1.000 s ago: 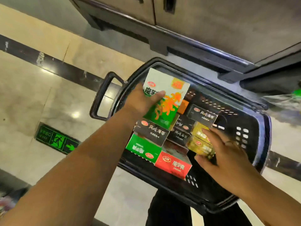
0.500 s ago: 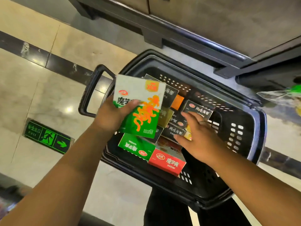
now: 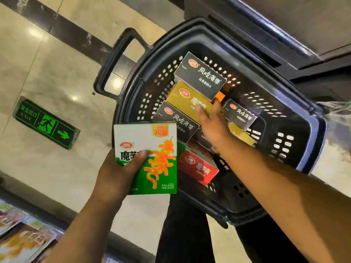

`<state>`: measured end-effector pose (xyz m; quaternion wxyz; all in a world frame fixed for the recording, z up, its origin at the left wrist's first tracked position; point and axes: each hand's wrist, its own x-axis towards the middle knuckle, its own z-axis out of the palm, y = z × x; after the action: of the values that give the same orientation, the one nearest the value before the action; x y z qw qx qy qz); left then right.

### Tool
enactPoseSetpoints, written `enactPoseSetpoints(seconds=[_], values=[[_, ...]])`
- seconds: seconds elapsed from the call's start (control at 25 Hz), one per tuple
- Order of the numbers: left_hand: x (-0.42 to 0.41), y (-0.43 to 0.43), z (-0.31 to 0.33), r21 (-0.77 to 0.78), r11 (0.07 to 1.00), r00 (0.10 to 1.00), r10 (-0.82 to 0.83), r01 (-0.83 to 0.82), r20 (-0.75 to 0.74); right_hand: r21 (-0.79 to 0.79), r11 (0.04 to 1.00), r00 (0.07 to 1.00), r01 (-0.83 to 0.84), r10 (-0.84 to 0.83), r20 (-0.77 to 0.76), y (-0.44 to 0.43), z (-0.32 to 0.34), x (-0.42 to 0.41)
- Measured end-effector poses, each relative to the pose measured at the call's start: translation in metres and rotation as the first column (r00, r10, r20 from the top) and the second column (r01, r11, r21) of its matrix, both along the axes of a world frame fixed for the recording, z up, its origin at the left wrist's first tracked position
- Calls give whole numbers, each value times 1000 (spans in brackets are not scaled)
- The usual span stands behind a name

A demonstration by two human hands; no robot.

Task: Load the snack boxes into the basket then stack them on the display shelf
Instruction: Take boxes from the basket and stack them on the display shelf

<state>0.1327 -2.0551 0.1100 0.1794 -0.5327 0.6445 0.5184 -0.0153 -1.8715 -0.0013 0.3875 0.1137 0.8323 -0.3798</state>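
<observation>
One green-and-white snack box (image 3: pixel 152 164) already out of the basket (image 3: pixel 321 137), gripped upright by the left hand (image 3: pixel 115 175), thumb across its printed face, held just outside the near-left rim. Low at the near left, a blurred edge of colourful packs (image 3: pixel 19 236), possibly the display shelf. Further in, right hand (image 3: pixel 212 128) stretched down among the load, fingers (image 3: pixel 202 112) laid on a yellow box (image 3: pixel 186 99); cannot tell whether closed on it yet. Judging by that: loading done, unloading barely begun, nearly all the stacking left. Left in the basket: a red box (image 3: pixel 197 166) nearest, three black boxes (image 3: pixel 201 74) tilted against one another, a second yellow one (image 3: pixel 241 135) partly hidden beside the wrist, a scrap of orange (image 3: pixel 220 95) behind. Room to move: open floor (image 3: pixel 57 73) to the left past the basket's handle (image 3: pixel 110 61), a green exit sign (image 3: pixel 45 124) set in it; tight on the far side, rim close under a dark fixture (image 3: pixel 284 21). Best lifted straight up past the slotted walls, then swung left.
</observation>
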Motion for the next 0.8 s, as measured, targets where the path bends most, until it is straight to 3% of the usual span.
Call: enactPoseSetpoints(seconds=[0.12,0.36,0.48,0.56,0.72,0.8], values=[[9,7,-8,15,1000,1000,-13,13,-14,-46,996,992,82,-85,-88,-2,-20,2],[10,8,-7,15,1000,999,21,-21,-30,-98,995,967,-6,-19,-252,24,-25,12],[5,8,-4,18,1000,999,14,-14,-31,-24,997,940,-74,62,-336,35,-23,15],[-1,9,-5,25,999,999,21,-20,-31,14,993,934,-113,111,-339,40,-19,20],[-15,6,-8,9,1000,1000,7,-7,-14,37,924,885,-381,376,-275,53,-22,25],[-17,5,-8,2,1000,1000,1,-1,-9,80,919,883,-386,393,-257,54,-22,19]])
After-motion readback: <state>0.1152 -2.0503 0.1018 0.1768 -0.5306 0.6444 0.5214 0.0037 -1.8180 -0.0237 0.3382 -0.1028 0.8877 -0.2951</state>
